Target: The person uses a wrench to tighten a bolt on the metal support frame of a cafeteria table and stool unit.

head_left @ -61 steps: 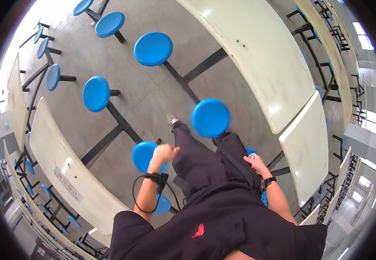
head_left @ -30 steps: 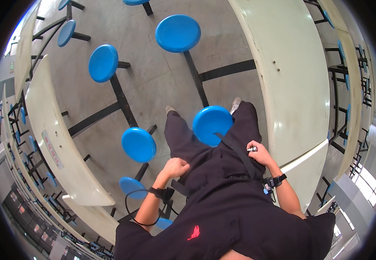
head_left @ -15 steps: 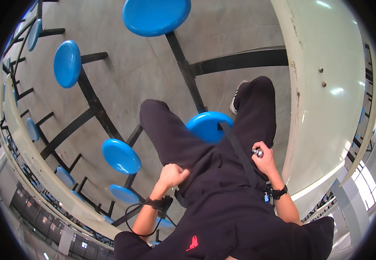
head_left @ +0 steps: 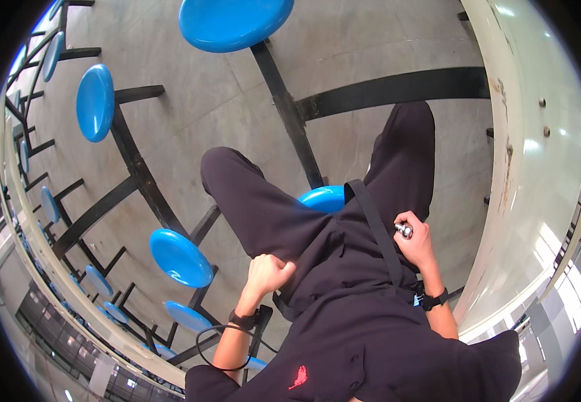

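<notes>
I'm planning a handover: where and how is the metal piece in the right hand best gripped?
Probably pinch the metal piece by its exposed shiny end, coming from the person's left and above. That end shows at the left side of the closed right hand, which hides the rest, so its full shape can't be told.

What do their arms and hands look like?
The short sleeves are black. The left hand and right hand are bare. The left wristband is black, beside a looping black cable. The right wristband is black too, with a blue bit.
</notes>
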A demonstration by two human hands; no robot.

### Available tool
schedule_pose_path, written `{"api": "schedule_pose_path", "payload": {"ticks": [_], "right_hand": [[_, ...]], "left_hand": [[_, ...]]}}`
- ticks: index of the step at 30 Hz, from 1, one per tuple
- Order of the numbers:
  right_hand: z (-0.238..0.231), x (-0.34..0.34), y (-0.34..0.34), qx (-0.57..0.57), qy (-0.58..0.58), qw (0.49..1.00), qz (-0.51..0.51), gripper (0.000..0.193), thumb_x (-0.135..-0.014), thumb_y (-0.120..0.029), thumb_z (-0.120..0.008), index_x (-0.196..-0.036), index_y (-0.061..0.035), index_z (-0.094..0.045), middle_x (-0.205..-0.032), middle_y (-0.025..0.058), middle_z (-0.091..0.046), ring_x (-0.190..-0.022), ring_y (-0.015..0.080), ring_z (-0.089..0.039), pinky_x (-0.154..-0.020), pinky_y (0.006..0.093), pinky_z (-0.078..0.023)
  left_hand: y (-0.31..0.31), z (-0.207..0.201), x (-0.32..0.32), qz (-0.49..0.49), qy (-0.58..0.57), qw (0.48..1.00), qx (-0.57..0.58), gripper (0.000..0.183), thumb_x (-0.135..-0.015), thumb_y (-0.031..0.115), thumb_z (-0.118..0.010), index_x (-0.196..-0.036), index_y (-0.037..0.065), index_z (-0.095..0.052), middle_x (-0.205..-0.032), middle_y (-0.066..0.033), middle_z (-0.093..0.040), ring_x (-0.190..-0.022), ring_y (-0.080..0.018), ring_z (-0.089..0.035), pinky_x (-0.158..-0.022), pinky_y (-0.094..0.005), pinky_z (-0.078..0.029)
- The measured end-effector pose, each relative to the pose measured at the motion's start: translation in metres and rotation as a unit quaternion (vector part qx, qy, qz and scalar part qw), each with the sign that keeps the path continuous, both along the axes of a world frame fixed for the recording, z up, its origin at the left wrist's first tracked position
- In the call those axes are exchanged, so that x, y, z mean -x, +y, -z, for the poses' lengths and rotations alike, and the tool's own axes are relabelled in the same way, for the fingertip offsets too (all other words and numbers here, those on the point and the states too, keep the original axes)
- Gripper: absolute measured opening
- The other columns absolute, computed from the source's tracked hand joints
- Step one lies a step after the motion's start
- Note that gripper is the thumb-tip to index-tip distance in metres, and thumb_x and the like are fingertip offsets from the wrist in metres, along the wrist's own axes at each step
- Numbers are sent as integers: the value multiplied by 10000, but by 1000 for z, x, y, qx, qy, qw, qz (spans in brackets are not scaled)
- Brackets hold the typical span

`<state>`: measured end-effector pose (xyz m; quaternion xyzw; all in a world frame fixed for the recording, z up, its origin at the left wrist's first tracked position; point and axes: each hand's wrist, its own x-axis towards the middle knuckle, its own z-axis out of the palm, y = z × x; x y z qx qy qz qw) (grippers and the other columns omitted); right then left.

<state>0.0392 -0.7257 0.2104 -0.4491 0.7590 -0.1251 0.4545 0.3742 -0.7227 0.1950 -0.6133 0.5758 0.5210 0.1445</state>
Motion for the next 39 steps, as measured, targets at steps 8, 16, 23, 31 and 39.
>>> {"api": "schedule_pose_path", "payload": {"ticks": [8,16,23,31,39], "right_hand": [[8,-7,-5,-9,-31,999,-21,167,-697,-65,-616,-844,-21,-547,-600,76,-535,-532,147,-521,-537,276,-422],[-15,-19,-34,-13,-18,986,-167,305,-719,-257,-649,-932,-53,-573,-703,112,-618,-702,278,-616,-659,355,-485],[-17,-53,-78,61,-106,947,-297,424,-730,-353,-627,-999,-30,-570,-816,152,-632,-791,319,-608,-704,369,-477],[16,-74,-130,177,-67,923,-336,415,-712,-344,-656,-985,-39,-585,-837,130,-636,-813,274,-617,-711,357,-489],[78,-97,-115,317,-219,917,-108,291,-711,-271,-684,-896,-61,-601,-767,87,-618,-723,204,-602,-672,317,-468]], "left_hand": [[2,8,-12,17,-3,999,-39,336,-700,276,-556,-556,-25,-587,-458,-145,-507,-429,-245,-535,-479,-325,-424],[-33,-11,-28,3,234,962,-141,188,-808,201,-646,-771,37,-561,-650,1,-563,-604,-67,-503,-541,-233,-404],[-82,-49,2,-139,478,865,63,171,-923,115,-434,-966,-27,-519,-549,21,-441,-484,-34,-367,-474,-191,-306],[-120,-107,91,35,409,833,370,174,-902,78,-434,-988,-12,-557,-550,-20,-473,-509,-66,-436,-511,-212,-377],[-154,-186,179,311,422,596,608,56,-798,82,-595,-770,33,-599,-534,-74,-496,-401,-192,-446,-399,-289,-352]]}}
